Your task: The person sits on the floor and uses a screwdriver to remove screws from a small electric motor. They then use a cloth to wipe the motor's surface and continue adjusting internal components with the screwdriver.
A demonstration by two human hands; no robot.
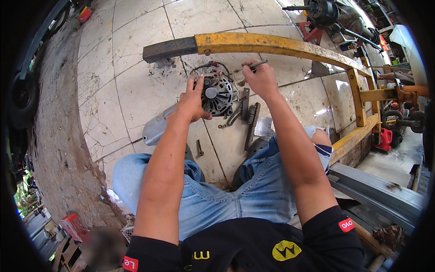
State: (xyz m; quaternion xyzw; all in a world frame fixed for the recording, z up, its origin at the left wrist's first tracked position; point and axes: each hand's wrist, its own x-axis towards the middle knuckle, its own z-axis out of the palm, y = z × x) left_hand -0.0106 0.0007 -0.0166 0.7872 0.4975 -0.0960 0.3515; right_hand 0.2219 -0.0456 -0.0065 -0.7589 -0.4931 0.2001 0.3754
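Note:
On the tiled floor in front of me sits an alternator [221, 96], its round slotted metal face turned up and wires at its far edge. My left hand [191, 100] holds its left side, fingers spread over the top and thumb at the near edge. To the right of it, my right hand [260, 78] is closed round a thin greyish rod-like tool [258, 64], whose exact kind I cannot make out. Near this hand lie a flat metal bar [245, 103], a dark wire brush [252, 129] and a curved metal piece [235, 116]. Small nuts [222, 126] lie below the alternator.
A yellow steel frame [253, 41] with a dark end arches beyond my hands and down the right. A grey metal casing [158, 128] lies left of the alternator, and a bolt [200, 147] lies between my knees. An axle assembly [326, 12] stands at the far right.

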